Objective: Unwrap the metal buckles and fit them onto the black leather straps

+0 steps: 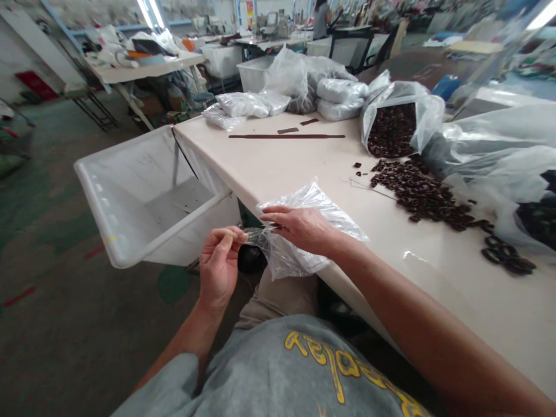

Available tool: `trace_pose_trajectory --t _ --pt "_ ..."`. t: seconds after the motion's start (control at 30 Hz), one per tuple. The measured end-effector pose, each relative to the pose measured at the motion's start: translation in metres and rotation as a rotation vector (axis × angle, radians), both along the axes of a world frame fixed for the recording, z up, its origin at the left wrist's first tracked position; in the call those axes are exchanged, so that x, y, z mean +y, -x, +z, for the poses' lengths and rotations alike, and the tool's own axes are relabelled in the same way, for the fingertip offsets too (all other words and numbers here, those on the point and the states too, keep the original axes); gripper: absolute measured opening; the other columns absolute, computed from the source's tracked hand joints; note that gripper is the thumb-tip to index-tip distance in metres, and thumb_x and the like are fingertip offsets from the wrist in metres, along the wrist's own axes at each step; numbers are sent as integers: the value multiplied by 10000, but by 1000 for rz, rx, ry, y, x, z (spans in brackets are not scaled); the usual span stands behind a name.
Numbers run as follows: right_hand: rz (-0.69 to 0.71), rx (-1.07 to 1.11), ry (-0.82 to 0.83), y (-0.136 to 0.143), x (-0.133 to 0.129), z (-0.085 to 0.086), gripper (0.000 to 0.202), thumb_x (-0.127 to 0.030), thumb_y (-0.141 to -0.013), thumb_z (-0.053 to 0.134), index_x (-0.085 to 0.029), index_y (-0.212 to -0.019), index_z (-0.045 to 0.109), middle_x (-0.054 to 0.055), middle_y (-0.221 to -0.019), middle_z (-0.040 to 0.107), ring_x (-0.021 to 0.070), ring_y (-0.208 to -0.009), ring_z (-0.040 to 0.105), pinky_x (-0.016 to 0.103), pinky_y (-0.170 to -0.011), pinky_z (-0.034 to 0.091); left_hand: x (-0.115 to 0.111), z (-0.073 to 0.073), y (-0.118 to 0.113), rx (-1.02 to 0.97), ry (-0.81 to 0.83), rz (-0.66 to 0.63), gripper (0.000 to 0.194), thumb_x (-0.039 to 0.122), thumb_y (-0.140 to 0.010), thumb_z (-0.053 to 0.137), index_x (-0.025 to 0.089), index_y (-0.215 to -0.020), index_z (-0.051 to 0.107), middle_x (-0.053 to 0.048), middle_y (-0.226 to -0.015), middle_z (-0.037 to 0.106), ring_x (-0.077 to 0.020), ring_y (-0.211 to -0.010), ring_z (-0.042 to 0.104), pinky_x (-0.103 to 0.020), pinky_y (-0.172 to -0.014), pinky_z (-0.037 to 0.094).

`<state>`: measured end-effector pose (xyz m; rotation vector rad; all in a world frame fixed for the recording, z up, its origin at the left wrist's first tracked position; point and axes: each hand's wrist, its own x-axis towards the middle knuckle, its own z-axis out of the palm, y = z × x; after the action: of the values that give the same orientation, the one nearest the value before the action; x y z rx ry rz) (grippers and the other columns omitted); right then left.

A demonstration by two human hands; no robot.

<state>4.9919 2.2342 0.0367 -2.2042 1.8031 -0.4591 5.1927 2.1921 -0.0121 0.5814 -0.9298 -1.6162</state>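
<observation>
Bag (293,260), clear plastic, runs from my left fingertips to under my right fingers, spreading past them over the edge of the table (278,165). Left hand (219,260): thumb and fingers closed, pinching a drawn-out end of the plastic. Right hand (304,229): fingers nearly straight, lying across the top; can't tell if they grip anything underneath. White bin (160,231) just left of and beyond left fingers. Dark rings (417,191) heaped right of and beyond right fingers, well apart. Long dark strip (286,136) farther beyond both.
</observation>
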Motion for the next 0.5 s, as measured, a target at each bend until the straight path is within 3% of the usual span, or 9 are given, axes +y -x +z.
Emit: trace_pose_trajectory --t 0.13,0.27,0.33,0.5 --pt "-17 82 -27 -1 -11 -8 166 -287 -972 576 -184 -941 702 40 -962 709 162 -822 641 266 -640 367 -1 -3 -4 44 -44 5 81 213 -778 743 162 -735 697 -29 -790 685 -105 -750 663 -199 -757 571" --pt "-33 33 64 -2 -6 -18 136 -180 -939 547 -173 -863 659 29 -908 674 133 -767 600 255 -630 324 -12 -17 -2 167 -599 75 187 78 -869 549 122 -713 641 -38 -750 688 -100 -692 671 -219 -710 595" --pt "-22 -9 83 -1 -3 -23 143 -153 -925 535 -168 -841 649 34 -885 664 131 -754 590 251 -637 333 -22 -28 -1 210 -822 102 245 49 -913 463 103 -725 610 -41 -722 677 -93 -664 664 -213 -679 597" --pt "-82 -212 184 13 7 -30 182 -258 -959 548 -158 -836 637 45 -830 650 140 -742 587 255 -685 393 -44 -70 -4 196 -1027 131 253 21 -929 393 102 -760 563 -34 -622 610 -89 -552 611 -183 -557 562"
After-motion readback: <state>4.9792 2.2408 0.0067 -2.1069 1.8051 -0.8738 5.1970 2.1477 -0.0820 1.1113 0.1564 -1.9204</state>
